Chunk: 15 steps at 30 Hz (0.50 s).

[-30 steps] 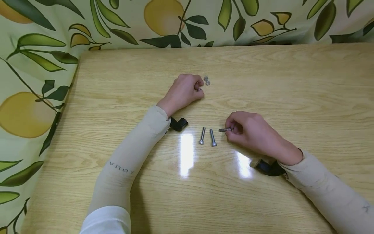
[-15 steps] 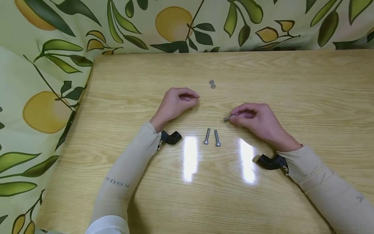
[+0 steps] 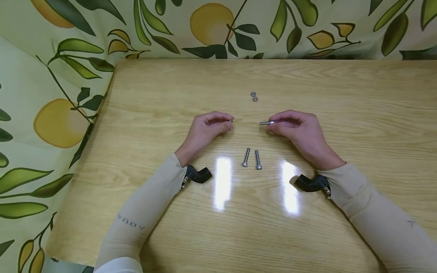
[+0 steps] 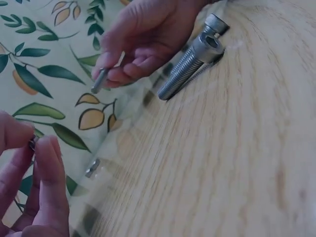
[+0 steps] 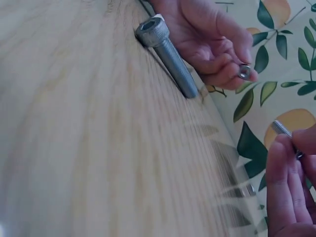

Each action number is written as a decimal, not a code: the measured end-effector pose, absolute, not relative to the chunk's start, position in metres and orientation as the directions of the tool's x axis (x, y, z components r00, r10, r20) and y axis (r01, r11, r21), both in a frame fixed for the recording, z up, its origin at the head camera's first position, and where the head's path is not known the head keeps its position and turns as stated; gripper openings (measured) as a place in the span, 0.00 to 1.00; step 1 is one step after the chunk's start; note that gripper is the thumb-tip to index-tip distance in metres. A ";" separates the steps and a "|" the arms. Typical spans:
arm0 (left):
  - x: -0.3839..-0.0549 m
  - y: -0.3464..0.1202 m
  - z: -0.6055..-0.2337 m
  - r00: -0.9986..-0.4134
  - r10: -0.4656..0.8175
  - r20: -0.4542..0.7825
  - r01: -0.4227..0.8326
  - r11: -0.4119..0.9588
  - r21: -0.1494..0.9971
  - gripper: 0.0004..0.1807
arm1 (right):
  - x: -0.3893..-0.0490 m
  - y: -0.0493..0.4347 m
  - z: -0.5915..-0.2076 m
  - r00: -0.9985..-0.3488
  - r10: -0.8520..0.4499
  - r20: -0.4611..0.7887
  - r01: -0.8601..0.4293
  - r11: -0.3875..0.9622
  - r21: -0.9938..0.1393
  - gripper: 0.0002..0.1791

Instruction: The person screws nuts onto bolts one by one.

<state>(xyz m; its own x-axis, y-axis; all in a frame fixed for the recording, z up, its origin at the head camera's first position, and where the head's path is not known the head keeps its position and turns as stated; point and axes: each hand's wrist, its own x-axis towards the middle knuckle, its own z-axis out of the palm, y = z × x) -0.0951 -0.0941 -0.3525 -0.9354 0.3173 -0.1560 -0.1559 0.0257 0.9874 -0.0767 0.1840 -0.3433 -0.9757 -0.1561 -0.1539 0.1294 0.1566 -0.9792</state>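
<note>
Bolt of shiny silver metal (image 3: 264, 123) is pinched by the fingers of the right hand (image 3: 302, 131), with its thin end poking toward the left hand (image 3: 205, 129). That hand's fingers pinch a small silver metal nut (image 5: 244, 72), and a gap sits between the two. To fit them well, it seems best to line the hole up straight with the tip, touch softly, then turn slowly. Two more silver bolts (image 3: 258, 160) and two more silver nuts (image 3: 255, 99) lie on the light wooden table (image 3: 341, 87).

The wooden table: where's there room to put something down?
Bare wooden tabletop lies left of the left hand, right of the right hand, and behind the two loose nuts. The middle's crowded with hands and two lying socket-head bolts.
</note>
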 end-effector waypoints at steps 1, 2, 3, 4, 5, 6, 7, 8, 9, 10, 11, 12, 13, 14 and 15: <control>-0.095 -0.094 -0.353 -0.935 0.321 -0.152 -0.152 0.025 0.988 0.13 | -0.078 0.182 -0.344 -0.976 -0.161 -0.147 0.125 0.141 -0.982 0.17; -0.095 -0.094 -0.354 -0.935 0.324 -0.147 -0.147 0.026 0.989 0.14 | -0.079 0.179 -0.344 -0.976 -0.168 -0.140 0.120 0.123 -0.985 0.18; -0.096 -0.094 -0.355 -0.934 0.327 -0.142 -0.140 0.029 0.990 0.14 | -0.080 0.177 -0.345 -0.975 -0.175 -0.135 0.117 0.108 -0.987 0.18; -0.096 -0.094 -0.356 -0.933 0.331 -0.141 -0.139 0.030 0.990 0.14 | -0.081 0.175 -0.345 -0.975 -0.180 -0.128 0.111 0.101 -0.989 0.18; -0.095 -0.094 -0.356 -0.932 0.334 -0.143 -0.140 0.033 0.990 0.15 | -0.082 0.173 -0.346 -0.975 -0.184 -0.124 0.107 0.098 -0.989 0.18; -0.095 -0.094 -0.356 -0.930 0.338 -0.143 -0.140 0.033 0.990 0.15 | -0.084 0.171 -0.346 -0.975 -0.189 -0.120 0.102 0.100 -0.990 0.18; -0.095 -0.093 -0.356 -0.928 0.344 -0.144 -0.143 0.029 0.989 0.15 | -0.085 0.169 -0.346 -0.974 -0.194 -0.113 0.095 0.099 -0.991 0.18; -0.095 -0.092 -0.355 -0.926 0.350 -0.144 -0.144 0.026 0.989 0.16 | -0.086 0.167 -0.347 -0.974 -0.198 -0.107 0.090 0.093 -0.992 0.18; -0.096 -0.091 -0.355 -0.923 0.359 -0.140 -0.142 0.022 0.990 0.16 | -0.087 0.166 -0.346 -0.975 -0.200 -0.102 0.087 0.083 -0.993 0.18; -0.096 -0.090 -0.355 -0.920 0.368 -0.138 -0.139 0.023 0.990 0.16 | -0.087 0.164 -0.346 -0.974 -0.205 -0.097 0.084 0.072 -0.994 0.18; -0.096 -0.089 -0.354 -0.916 0.377 -0.138 -0.139 0.023 0.990 0.17 | -0.088 0.163 -0.346 -0.973 -0.213 -0.093 0.082 0.060 -0.995 0.18; -0.097 -0.088 -0.353 -0.912 0.386 -0.139 -0.141 0.025 0.990 0.16 | -0.088 0.162 -0.346 -0.971 -0.221 -0.090 0.081 0.050 -0.995 0.18; -0.097 -0.087 -0.353 -0.908 0.395 -0.140 -0.139 0.030 0.990 0.16 | -0.089 0.160 -0.345 -0.969 -0.229 -0.090 0.084 0.036 -0.996 0.18; -0.098 -0.086 -0.352 -0.905 0.401 -0.138 -0.134 0.037 0.990 0.16 | -0.090 0.159 -0.344 -0.968 -0.235 -0.090 0.085 0.029 -0.996 0.18; -0.098 -0.086 -0.352 -0.905 0.405 -0.135 -0.127 0.045 0.991 0.15 | -0.090 0.158 -0.344 -0.966 -0.241 -0.090 0.087 0.022 -0.996 0.18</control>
<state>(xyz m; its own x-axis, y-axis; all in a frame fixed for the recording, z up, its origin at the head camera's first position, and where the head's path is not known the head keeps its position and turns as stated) -0.0983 -0.0856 -0.3516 -0.9045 0.4046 -0.1346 -0.1273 0.0452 0.9908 -0.0904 0.1575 -0.3436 -0.9664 -0.2407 -0.0897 0.0869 0.0223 -0.9960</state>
